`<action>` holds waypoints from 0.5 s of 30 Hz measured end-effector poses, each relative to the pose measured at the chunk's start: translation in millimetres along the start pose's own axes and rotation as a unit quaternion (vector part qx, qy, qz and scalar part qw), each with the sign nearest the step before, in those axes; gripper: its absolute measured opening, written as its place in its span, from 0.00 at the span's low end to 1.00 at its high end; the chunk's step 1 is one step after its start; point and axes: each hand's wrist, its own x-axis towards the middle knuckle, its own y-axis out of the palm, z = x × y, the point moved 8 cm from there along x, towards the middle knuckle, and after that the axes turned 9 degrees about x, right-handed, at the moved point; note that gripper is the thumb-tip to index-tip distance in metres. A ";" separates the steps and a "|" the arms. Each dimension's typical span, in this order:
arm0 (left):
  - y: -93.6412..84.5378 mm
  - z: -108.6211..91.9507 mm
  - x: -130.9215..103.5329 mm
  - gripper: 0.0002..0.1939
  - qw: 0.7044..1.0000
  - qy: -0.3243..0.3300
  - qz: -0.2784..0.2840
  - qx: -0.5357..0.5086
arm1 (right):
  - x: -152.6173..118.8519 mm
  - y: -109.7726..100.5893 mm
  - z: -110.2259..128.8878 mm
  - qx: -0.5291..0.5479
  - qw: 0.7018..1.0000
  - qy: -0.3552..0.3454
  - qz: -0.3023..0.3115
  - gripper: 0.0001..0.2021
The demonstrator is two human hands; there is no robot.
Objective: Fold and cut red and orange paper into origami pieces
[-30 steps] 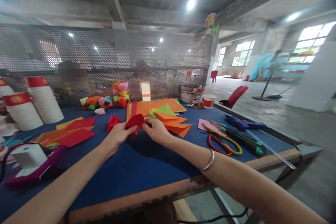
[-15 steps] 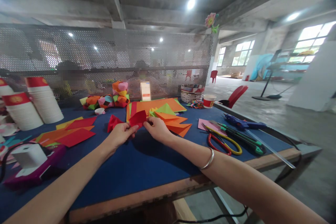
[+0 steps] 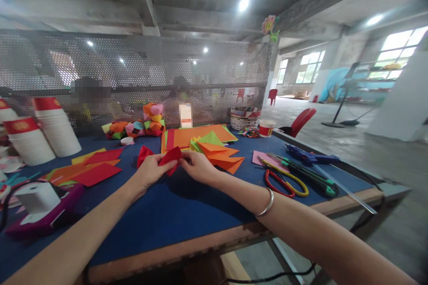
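L hand (image 3: 151,170): clasped on L end of red paper (image 3: 172,155), which was pinched betw. thumb & fingers.
R hand (image 3: 196,165): fingertips brought tog. at R edge of same red paper, which was nipped there; silver bangle (image 3: 266,203) was worn on R forearm.
Red paper: held up betw. both hands, over blue tabletop (image 3: 150,231); bent, but exact creases couldn't be made out.
Red folded pc (image 3: 143,153): seen just behind L hand, partly hidden by it.
Orange folded pcs (image 3: 224,158): spread just beyond R hand, w/ green folded pc (image 3: 211,139) overlapped.
Sheet stack (image 3: 180,136): seen flat behind hands, orange uppermost.
Loose sheets (image 3: 96,173): overlapped at L, near purple power strip (image 3: 72,200).
Cup stacks (image 3: 58,133): seen far L.
Paper balls (image 3: 154,118): grouped at back, nr mesh screen (image 3: 214,71).
Tools: scissors (image 3: 284,173) w/ red & yellow handles were laid at R, beside green-&-black cutter (image 3: 310,176); blue glue gun (image 3: 304,156) was seen beyond.
Basket (image 3: 245,121): placed back R, red-&-white cup (image 3: 266,129) just beside.
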 end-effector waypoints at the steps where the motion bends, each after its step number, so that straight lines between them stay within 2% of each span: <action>1: -1.0 1.3 0.0 0.22 1.000 -0.009 -0.008 -0.010 | 0.3 1.0 -2.2 0.009 1.000 0.005 0.001 0.09; 5: -7.4 7.5 1.4 0.24 0.997 -0.034 -0.058 -0.047 | 1.2 9.1 -10.4 0.048 0.998 0.020 0.019 0.08; 9: -11.1 12.0 1.7 0.28 0.990 -0.042 -0.099 -0.087 | -0.8 19.7 -12.1 0.087 0.995 0.029 0.048 0.12; 15: -7.8 12.5 0.1 0.29 0.983 -0.046 -0.111 -0.142 | -3.1 19.5 -8.8 0.119 0.991 0.042 0.046 0.14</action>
